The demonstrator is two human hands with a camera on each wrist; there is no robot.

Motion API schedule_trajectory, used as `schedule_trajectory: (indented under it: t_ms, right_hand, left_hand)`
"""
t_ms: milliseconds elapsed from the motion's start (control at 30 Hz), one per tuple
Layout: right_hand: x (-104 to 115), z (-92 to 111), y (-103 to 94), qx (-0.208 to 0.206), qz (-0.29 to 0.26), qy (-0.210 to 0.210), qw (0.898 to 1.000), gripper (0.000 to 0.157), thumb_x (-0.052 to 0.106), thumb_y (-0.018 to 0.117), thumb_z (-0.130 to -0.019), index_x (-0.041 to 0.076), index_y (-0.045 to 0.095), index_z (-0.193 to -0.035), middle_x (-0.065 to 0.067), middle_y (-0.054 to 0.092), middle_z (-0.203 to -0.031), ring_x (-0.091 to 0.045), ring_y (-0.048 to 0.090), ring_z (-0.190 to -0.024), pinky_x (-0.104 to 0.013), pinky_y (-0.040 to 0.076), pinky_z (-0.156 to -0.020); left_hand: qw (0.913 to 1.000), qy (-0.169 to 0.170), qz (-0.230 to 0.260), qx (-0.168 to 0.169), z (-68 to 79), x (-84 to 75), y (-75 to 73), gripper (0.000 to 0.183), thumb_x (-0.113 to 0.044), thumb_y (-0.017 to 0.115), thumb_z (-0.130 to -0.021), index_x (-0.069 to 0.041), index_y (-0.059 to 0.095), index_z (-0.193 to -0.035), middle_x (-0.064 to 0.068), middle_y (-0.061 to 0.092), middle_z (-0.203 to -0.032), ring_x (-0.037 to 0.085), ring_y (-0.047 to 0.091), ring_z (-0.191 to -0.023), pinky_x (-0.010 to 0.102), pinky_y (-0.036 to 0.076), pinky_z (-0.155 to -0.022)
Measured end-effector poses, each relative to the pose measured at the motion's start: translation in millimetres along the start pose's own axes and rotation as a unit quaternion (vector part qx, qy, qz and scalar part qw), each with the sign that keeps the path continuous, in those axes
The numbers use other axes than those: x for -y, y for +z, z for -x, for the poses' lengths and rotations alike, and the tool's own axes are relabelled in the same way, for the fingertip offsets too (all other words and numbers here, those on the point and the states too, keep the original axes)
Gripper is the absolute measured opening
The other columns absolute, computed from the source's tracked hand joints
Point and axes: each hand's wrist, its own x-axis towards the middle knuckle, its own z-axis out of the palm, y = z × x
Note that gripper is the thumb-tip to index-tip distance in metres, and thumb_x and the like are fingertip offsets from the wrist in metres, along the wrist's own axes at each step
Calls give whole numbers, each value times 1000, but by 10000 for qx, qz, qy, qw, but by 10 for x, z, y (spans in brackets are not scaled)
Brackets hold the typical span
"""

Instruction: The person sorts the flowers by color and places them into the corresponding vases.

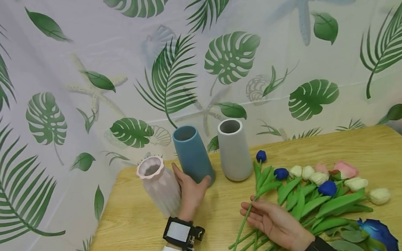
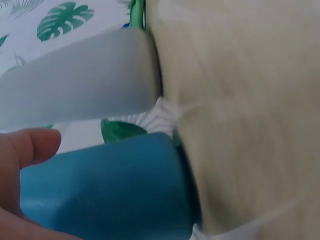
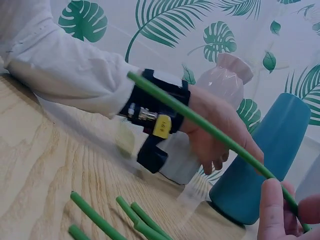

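Observation:
My left hand [image 1: 192, 192] grips the lower part of a blue vase [image 1: 192, 154], the thumb on its right side and the fingers on its left. In the left wrist view the thumb [image 2: 37, 145] lies along the blue vase [image 2: 115, 190]. Between thumb and fingers, my right hand [image 1: 279, 222] pinches the green stem [image 1: 242, 230] of an artificial tulip with a dark blue bud [image 1: 261, 156]. Seen from the right wrist, that stem [image 3: 200, 120] slants across in front of the left wrist.
A pale pink vase [image 1: 161, 189] with a scalloped rim stands left of the blue one, and a white vase [image 1: 235, 154] to its right. Artificial tulips [image 1: 316, 199] in several colours lie piled at right on the wooden table [image 1: 124, 222]. A leaf-printed cloth [image 1: 185, 92] hangs behind.

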Motion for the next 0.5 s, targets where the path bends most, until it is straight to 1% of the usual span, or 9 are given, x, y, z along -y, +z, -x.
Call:
schedule_trajectory:
  t_ms: [100, 167, 200, 267, 333, 400, 433, 500]
  right_hand:
    - [0, 14, 8, 178, -24, -72, 9998, 15, 11, 45, -107, 11, 53, -119, -4, 66, -112, -13, 66, -105, -23, 51, -91]
    - [-21, 9, 23, 309, -61, -55, 9995, 18, 9, 45, -106, 9, 54, -122, -5, 66, -113, -13, 67, -105, -23, 51, -91]
    - [-30, 7, 31, 341, -71, -34, 9994, 20, 8, 45, -106, 7, 51, -125, -5, 66, -113, -13, 67, -105, -22, 51, -91]
    - [-40, 1, 46, 277, -41, -15, 9996, 30, 8, 46, -106, 3, 41, -135, -6, 66, -114, -13, 67, -106, -22, 51, -92]
    - [-41, -3, 56, 131, 71, -21, 9999, 45, 8, 47, -105, -1, 25, -144, -7, 66, -115, -13, 67, -107, -22, 51, -93]
    - [-37, -8, 59, -8, 245, -58, 9997, 58, 10, 47, -106, -3, 10, -150, -7, 66, -116, -14, 67, -108, -23, 50, -94]
    - [-35, -10, 59, -53, 359, -84, 9993, 63, 10, 47, -106, -4, 5, -151, -7, 65, -117, -14, 66, -109, -24, 50, -95]
    - [-35, -8, 59, -86, 555, -118, 9984, 67, 11, 47, -106, -5, 1, -152, -6, 66, -118, -14, 66, -111, -25, 50, -96]
  left_hand:
    - [9999, 84, 42, -54, -104, 34, 9, 120, -18, 79, -81, -4, -13, -157, 30, -5, -160, 48, 6, -148, 63, 21, -113]
    - [10000, 34, 58, -33, -140, 71, -4, 119, -18, 80, -81, -4, -11, -157, 32, 0, -159, 50, 11, -146, 65, 22, -111]
    - [10000, -22, 74, 13, -150, 88, -8, 118, -18, 80, -81, -4, -9, -157, 33, 3, -158, 50, 14, -145, 65, 23, -111]
    - [9997, -86, 157, 147, -160, 108, -9, 115, -18, 80, -82, -3, -7, -156, 33, 7, -156, 50, 18, -144, 63, 24, -112]
    - [9991, -104, 268, 321, -168, 118, -4, 111, -18, 78, -84, -2, -6, -155, 33, 8, -155, 50, 20, -143, 63, 24, -112]
    - [9984, -109, 340, 444, -172, 121, -1, 109, -18, 77, -86, -2, -6, -154, 32, 7, -155, 49, 19, -144, 61, 24, -113]
    - [9982, -97, 352, 470, -171, 123, -1, 108, -19, 77, -86, -2, -6, -154, 32, 6, -155, 49, 19, -144, 61, 23, -113]
    - [9980, -120, 336, 515, -164, 132, -4, 107, -19, 76, -87, -3, -6, -154, 32, 4, -155, 49, 17, -144, 61, 23, -113]
